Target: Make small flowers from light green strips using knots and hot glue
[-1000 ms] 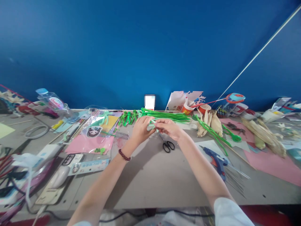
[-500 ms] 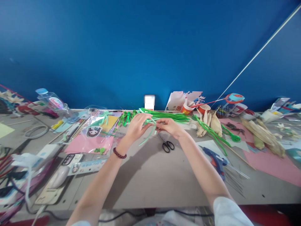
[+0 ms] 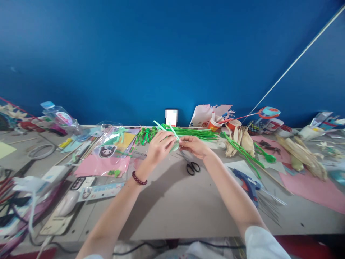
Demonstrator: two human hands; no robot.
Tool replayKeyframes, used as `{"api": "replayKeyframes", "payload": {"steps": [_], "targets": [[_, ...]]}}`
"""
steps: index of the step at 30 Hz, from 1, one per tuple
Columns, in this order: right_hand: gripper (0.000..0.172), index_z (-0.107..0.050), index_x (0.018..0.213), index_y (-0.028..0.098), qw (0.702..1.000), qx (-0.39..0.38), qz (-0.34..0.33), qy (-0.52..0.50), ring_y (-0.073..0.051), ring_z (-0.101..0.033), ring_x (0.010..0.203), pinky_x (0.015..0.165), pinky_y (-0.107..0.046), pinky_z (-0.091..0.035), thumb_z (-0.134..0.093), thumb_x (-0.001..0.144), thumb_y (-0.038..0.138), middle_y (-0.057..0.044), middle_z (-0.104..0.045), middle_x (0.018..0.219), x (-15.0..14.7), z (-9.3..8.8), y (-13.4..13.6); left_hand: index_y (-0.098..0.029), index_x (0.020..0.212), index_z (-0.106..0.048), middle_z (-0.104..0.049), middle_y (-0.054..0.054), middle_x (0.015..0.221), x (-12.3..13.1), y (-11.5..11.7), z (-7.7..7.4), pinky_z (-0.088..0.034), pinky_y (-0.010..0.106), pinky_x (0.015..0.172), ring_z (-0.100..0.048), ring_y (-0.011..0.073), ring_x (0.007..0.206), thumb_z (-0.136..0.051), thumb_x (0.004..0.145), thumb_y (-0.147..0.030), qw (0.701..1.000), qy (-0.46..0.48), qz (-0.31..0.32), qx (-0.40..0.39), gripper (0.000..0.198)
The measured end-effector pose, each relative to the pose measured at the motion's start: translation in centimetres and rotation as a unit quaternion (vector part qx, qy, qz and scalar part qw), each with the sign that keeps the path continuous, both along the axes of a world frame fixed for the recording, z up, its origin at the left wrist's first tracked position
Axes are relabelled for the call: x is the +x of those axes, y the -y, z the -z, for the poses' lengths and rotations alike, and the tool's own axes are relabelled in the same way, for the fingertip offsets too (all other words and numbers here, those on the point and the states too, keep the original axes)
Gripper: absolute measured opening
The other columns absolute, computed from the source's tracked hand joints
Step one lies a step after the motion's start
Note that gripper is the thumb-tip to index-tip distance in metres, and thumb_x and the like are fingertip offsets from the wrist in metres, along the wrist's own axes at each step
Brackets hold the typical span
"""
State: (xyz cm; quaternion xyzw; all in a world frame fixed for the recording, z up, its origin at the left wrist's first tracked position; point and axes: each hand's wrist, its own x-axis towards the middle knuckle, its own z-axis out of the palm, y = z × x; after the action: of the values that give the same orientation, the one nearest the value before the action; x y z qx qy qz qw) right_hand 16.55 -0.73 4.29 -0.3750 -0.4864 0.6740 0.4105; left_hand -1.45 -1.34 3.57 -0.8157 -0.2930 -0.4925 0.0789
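The left hand [image 3: 161,146] and the right hand [image 3: 194,145] pinch pale green strands [image 3: 174,131] between their fingertips, above the table [image 3: 178,208], near black-handled scissors [image 3: 193,167] and a bundle of green stems [image 3: 202,134].

Centre of grey worktop [image 3: 188,208]: thin pale-green strand [image 3: 174,131] between left hand [image 3: 159,147] and right hand [image 3: 192,145]; black-handled metal scissors [image 3: 192,168] before them, long green stem bundle [image 3: 201,134] behind, upright rectangular screen [image 3: 171,117] behind that, before blue wall [image 3: 134,61]. Left: pink paper sheet [image 3: 87,166], with clear plastic bottle [image 3: 63,118] farther back and farther left. Right: blue glue gun [image 3: 250,187] partly on white paper sheet [image 3: 241,166], beige dried husks [image 3: 247,142] behind.
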Motion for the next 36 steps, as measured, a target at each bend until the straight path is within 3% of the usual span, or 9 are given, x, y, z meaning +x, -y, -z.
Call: {"api": "replayKeyframes", "payload": {"steps": [3, 6, 10, 14, 17, 21, 25, 31, 36], "targets": [[0.03, -0.068, 0.064, 0.016, 1.0, 0.017, 0.023, 0.005, -0.01, -0.054, 0.061, 0.064, -0.027, -0.046, -0.084, 0.05, 0.037, 0.002, -0.058, 0.064, -0.2, -0.4, 0.3, -0.02, 0.108, -0.062, -0.064, 0.009, 0.104, 0.2, 0.2, 0.1, -0.049, 0.036, 0.084, -0.058, 0.0196, 0.097, -0.055, 0.086, -0.027, 0.999, -0.011, 0.024, -0.026, 0.024], [0.028, -0.067, 0.063, 0.016, 0.999, 0.02, 0.025, 0.001, -0.01, -0.053, 0.059, 0.065, -0.028, -0.045, -0.083, 0.053, 0.036, 0.003, -0.058, 0.06, -0.4, -0.5, 0.6, -0.021, 0.12, -0.057, -0.061, 0.011, 0.109, 0.4, 0.4, 0.4, -0.048, 0.038, 0.085, -0.056, 0.0228, 0.101, -0.059, 0.084, -0.035, 0.998, -0.052, -0.002, -0.035, 0.039], [0.025, -0.068, 0.066, 0.016, 1.0, -0.005, 0.012, -0.025, -0.009, -0.053, 0.059, 0.065, -0.027, -0.043, -0.083, 0.054, 0.033, 0.002, -0.06, 0.062, -0.6, -0.4, 0.8, -0.022, 0.115, -0.06, -0.059, 0.012, 0.113, 0.9, 0.5, 0.6, -0.04, 0.046, 0.094, -0.049, 0.0286, 0.111, -0.063, 0.079, -0.042, 0.994, -0.07, -0.078, -0.025, 0.041], [0.024, -0.069, 0.064, 0.016, 0.998, -0.032, -0.015, -0.049, -0.01, -0.053, 0.06, 0.065, -0.027, -0.042, -0.084, 0.053, 0.031, 0.002, -0.061, 0.063, -0.7, -0.4, 1.0, -0.02, 0.11, -0.057, -0.058, 0.013, 0.12, 1.1, 0.3, 0.8, -0.036, 0.047, 0.101, -0.047, 0.0281, 0.119, -0.061, 0.08, -0.043, 0.996, -0.081, -0.029, -0.023, 0.038], [0.023, -0.07, 0.063, 0.017, 0.998, -0.032, -0.013, -0.049, -0.013, -0.056, 0.068, 0.071, -0.029, -0.041, -0.084, 0.052, 0.031, 0.0, -0.063, 0.067, -0.7, -0.5, 1.1, -0.02, 0.109, -0.053, -0.065, 0.009, 0.105, 1.0, 0.0, 1.0, -0.042, 0.042, 0.094, -0.059, 0.0222, 0.102, -0.054, 0.086, -0.034, 0.994, -0.098, 0.007, -0.054, 0.027], [0.02, -0.07, 0.064, 0.019, 1.0, -0.014, 0.012, -0.004, -0.013, -0.054, 0.071, 0.072, -0.029, -0.037, -0.081, 0.054, 0.032, 0.001, -0.064, 0.069, -0.6, -0.6, 1.0, -0.019, 0.107, -0.051, -0.068, 0.008, 0.096, 0.7, -0.1, 1.3, -0.048, 0.034, 0.075, -0.064, 0.0209, 0.088, -0.051, 0.088, -0.028, 0.99, -0.107, 0.009, -0.089, 0.02], [0.019, -0.07, 0.063, 0.02, 0.998, -0.01, 0.037, 0.041, -0.012, -0.05, 0.07, 0.066, -0.027, -0.032, -0.08, 0.053, 0.032, 0.002, -0.064, 0.068, -0.4, -0.7, 0.9, -0.019, 0.111, -0.049, -0.069, 0.009, 0.096, 0.5, -0.2, 1.6, -0.046, 0.026, 0.06, -0.067, 0.0184, 0.078, -0.047, 0.091, -0.026, 0.989, -0.101, 0.005, -0.105, 0.021], [0.018, -0.07, 0.066, 0.019, 0.999, -0.024, 0.019, 0.018, -0.01, -0.048, 0.064, 0.059, -0.025, -0.029, -0.078, 0.055, 0.031, 0.002, -0.061, 0.069, -0.2, -0.9, 0.9, -0.021, 0.113, -0.049, -0.07, 0.007, 0.093, 0.6, -0.3, 2.1, -0.042, 0.023, 0.054, -0.067, 0.017, 0.072, -0.042, 0.092, -0.022, 0.983, -0.119, -0.038, -0.133, 0.022], [0.018, -0.067, 0.065, 0.017, 0.999, -0.025, 0.013, 0.019, -0.01, -0.05, 0.063, 0.059, -0.025, -0.031, -0.077, 0.057, 0.03, 0.003, -0.058, 0.063, 0.1, -1.1, 0.7, -0.021, 0.11, -0.054, -0.071, 0.005, 0.086, 0.1, -0.2, 2.0, -0.037, 0.022, 0.051, -0.064, 0.0165, 0.064, -0.047, 0.09, -0.04, 0.979, -0.129, -0.068, -0.143, 0.029]]}}
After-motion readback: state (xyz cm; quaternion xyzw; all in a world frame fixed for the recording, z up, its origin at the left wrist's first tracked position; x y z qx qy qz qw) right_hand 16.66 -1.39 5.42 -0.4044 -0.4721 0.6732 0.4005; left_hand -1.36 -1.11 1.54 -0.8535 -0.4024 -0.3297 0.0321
